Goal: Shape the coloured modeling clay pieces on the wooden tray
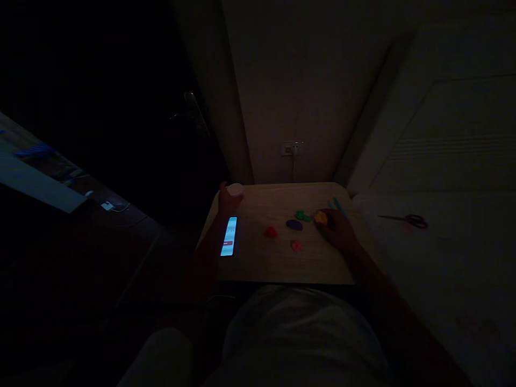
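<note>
Up against the wall (274, 102) sits a small wood-grained counter (258, 269), close to the person's lap, probably so that both arms reach across it easily. The left hand (229, 203) is at its far left corner, the right hand (336, 231) over its right side. Scissors (415, 221) lie off the counter, on a pale surface to the right, perhaps to be out of the way. A lit phone (229, 236) lies screen up beside the left forearm, presumably readable at a glance.

The left fingers curl round a white round container (235, 189), seemingly to steady it. Thin blue sticks (337, 204) lie just beyond the right hand. The right fingers grasp an orange lump (321, 217), apparently modelling clay, above the counter's right side. Between the hands lie a purple lump (294, 224), a green lump (302, 216) just beside it, a red lump (270, 231) and a pink lump (296, 245), likely spaced so that colours do not mix.
</note>
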Action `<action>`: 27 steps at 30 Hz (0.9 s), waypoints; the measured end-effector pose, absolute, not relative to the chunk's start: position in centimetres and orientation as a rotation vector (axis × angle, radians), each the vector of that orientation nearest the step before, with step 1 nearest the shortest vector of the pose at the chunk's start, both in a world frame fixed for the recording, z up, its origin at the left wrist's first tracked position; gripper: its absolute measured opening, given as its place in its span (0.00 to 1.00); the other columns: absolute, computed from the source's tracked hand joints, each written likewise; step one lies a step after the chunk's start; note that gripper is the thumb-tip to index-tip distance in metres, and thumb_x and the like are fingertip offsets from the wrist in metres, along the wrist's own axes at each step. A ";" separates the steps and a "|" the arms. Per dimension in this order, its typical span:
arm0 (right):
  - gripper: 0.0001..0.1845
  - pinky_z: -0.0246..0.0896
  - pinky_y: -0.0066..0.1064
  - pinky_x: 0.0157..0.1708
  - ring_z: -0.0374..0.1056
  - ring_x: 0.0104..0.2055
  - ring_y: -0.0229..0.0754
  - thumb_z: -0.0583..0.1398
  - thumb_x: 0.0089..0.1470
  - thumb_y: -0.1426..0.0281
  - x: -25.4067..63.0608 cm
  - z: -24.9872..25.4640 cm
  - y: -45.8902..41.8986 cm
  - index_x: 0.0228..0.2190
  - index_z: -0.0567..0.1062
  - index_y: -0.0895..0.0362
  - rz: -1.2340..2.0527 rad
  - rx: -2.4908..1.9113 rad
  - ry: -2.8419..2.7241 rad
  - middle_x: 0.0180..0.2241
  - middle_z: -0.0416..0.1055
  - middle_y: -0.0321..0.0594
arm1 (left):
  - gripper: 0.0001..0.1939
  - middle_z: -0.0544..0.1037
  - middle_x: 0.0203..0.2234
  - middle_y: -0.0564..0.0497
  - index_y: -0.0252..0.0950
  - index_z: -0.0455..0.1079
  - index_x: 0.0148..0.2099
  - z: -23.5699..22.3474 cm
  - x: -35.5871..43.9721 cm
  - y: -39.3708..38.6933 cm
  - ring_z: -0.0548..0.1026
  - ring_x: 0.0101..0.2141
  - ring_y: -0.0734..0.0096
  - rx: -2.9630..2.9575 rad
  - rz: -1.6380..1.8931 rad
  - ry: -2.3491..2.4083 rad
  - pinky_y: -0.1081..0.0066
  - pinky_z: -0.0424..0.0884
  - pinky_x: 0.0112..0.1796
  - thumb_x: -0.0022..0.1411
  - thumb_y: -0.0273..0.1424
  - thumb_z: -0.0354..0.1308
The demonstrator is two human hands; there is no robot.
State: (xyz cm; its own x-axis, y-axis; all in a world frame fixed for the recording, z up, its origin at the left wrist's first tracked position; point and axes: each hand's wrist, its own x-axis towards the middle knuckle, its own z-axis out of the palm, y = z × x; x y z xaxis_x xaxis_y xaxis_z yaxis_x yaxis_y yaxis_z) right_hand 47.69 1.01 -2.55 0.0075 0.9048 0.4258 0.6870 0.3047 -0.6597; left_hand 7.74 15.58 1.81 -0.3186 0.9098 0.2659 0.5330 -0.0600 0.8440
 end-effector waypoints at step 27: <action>0.24 0.69 0.47 0.48 0.72 0.47 0.52 0.62 0.55 0.61 47.8 -2.4 1.2 0.51 0.74 0.55 0.340 -1.310 -1.791 0.48 0.76 0.49 | 0.35 0.75 0.53 0.41 0.38 0.60 0.64 -0.6 15.9 2.8 0.75 0.53 0.53 1.638 1.300 1.630 0.54 0.73 0.53 0.56 0.29 0.66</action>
